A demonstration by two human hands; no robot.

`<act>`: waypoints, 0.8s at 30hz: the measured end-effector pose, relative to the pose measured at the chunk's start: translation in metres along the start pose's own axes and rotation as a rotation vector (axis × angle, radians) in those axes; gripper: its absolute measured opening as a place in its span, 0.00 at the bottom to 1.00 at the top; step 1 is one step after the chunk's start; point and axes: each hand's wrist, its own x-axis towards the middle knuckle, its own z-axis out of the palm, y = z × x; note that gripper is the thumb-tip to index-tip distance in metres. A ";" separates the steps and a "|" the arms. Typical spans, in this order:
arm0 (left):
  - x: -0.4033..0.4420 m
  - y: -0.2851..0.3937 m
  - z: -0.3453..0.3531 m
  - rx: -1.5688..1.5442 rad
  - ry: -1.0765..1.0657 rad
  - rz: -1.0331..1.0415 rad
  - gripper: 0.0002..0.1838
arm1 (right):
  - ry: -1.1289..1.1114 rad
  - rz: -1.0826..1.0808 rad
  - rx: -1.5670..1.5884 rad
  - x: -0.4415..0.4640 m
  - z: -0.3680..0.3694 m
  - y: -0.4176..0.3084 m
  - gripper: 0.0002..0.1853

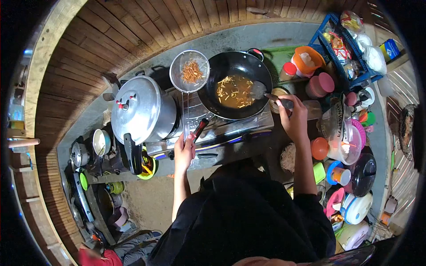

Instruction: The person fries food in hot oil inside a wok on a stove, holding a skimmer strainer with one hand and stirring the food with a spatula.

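Observation:
My left hand (184, 153) is closed around the long wire handle of a round mesh strainer (177, 80). Browned fried strips (192, 72) lie in the strainer, which is beside the left rim of a black wok (208, 98). Inside the wok, paler strips (228, 84) sit in brownish oil (235, 95). My right hand (293, 116) grips the dark handle of a spatula (258, 90), its slotted blade at the right side of the oil. The wok's red-and-black handle (201, 130) points toward me, close to my left hand.
A large pressure cooker (137, 106) stands left on the stove (257, 122). Jars, an orange bowl (308, 60) and a blue crate (330, 33) crowd the right. Plastic tubs line the right counter. Another person in a red top (104, 259) is at bottom left.

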 end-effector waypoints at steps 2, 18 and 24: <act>-0.005 0.004 0.003 0.059 0.009 0.006 0.11 | 0.014 0.048 -0.030 -0.005 -0.003 0.003 0.08; -0.021 0.013 0.031 0.092 0.018 -0.018 0.11 | 0.065 0.142 0.282 -0.001 0.051 0.036 0.06; -0.028 0.013 0.032 0.066 0.058 -0.056 0.12 | 0.089 0.098 0.284 0.009 0.040 0.026 0.06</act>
